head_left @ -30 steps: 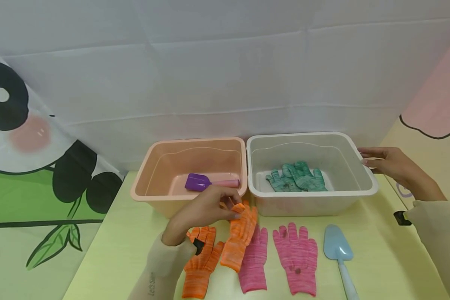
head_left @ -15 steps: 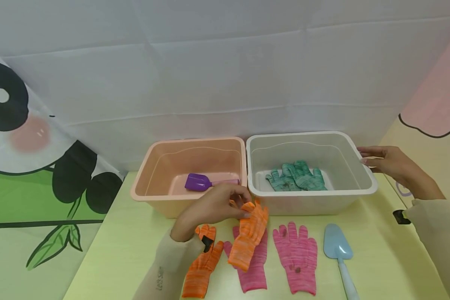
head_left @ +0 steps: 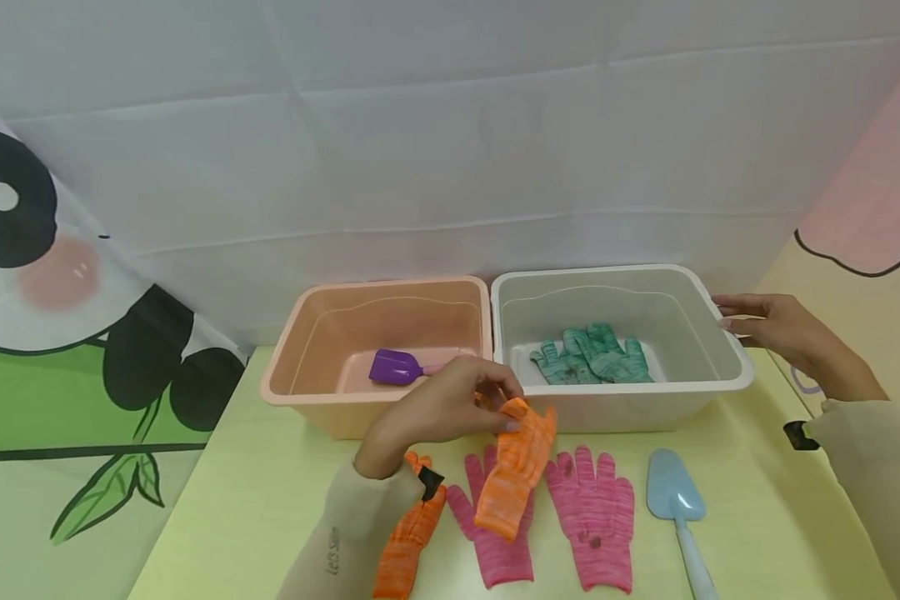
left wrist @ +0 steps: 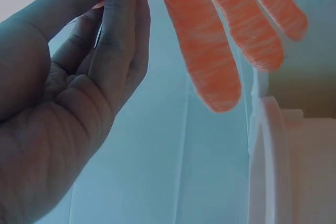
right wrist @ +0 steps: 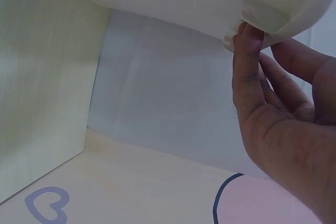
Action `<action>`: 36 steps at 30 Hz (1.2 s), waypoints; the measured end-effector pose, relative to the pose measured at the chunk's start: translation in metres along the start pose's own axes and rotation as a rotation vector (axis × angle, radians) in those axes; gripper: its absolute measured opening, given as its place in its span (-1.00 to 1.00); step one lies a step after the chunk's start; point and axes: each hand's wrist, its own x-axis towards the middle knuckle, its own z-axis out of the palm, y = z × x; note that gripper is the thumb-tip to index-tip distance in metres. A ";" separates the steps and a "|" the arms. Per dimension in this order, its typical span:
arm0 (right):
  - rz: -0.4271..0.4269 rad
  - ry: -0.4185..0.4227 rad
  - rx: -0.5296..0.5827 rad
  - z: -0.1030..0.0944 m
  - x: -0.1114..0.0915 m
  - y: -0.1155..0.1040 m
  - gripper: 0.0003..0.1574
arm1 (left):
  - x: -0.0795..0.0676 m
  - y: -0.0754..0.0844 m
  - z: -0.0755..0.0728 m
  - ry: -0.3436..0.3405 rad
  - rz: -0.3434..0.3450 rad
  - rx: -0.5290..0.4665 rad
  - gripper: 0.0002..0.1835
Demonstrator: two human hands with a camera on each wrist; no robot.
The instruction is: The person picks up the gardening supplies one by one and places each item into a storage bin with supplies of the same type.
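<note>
Pinching an orange glove [head_left: 515, 479] between thumb and fingers of the left hand [head_left: 450, 404], over a pink glove [head_left: 506, 562]; gripping the white bin [head_left: 622, 388] by its rim likewise with the right hand [head_left: 791, 333]. Near another orange glove [head_left: 412, 537], a second pink glove [head_left: 594, 525] and a blue trowel [head_left: 673, 487] on the surface [head_left: 217, 500], with green gloves [head_left: 607, 360] in the white bin and a purple scoop [head_left: 394, 367] in the peach bin [head_left: 330, 399].

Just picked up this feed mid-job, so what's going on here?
A person's left grip pinches an orange glove over one pink glove. The right grip holds the white tub by its rim; green gloves lie inside it. A purple scoop lies in the peach tub. A second orange glove, another pink glove and a blue trowel lie on the table.
</note>
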 end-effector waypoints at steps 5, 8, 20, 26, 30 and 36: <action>-0.002 0.011 -0.005 0.001 0.000 0.000 -0.17 | 0.007 0.007 -0.001 0.005 -0.002 -0.017 -0.86; 0.000 0.009 -0.001 0.003 0.001 -0.001 -0.18 | 0.011 0.013 -0.002 0.010 -0.003 -0.043 -0.85; -0.026 0.022 0.015 0.007 0.004 -0.002 -0.21 | 0.027 0.027 -0.006 0.084 0.063 -0.122 -0.86; -0.025 0.015 0.014 0.008 0.004 -0.001 -0.21 | 0.037 0.032 -0.010 0.138 0.090 -0.120 -0.86; -0.025 0.015 0.008 0.009 0.005 -0.002 -0.22 | 0.041 0.036 -0.013 0.170 0.087 -0.119 -0.87; -0.015 0.014 0.010 0.008 0.007 -0.001 -0.22 | 0.048 0.041 -0.018 0.227 0.065 -0.120 -0.87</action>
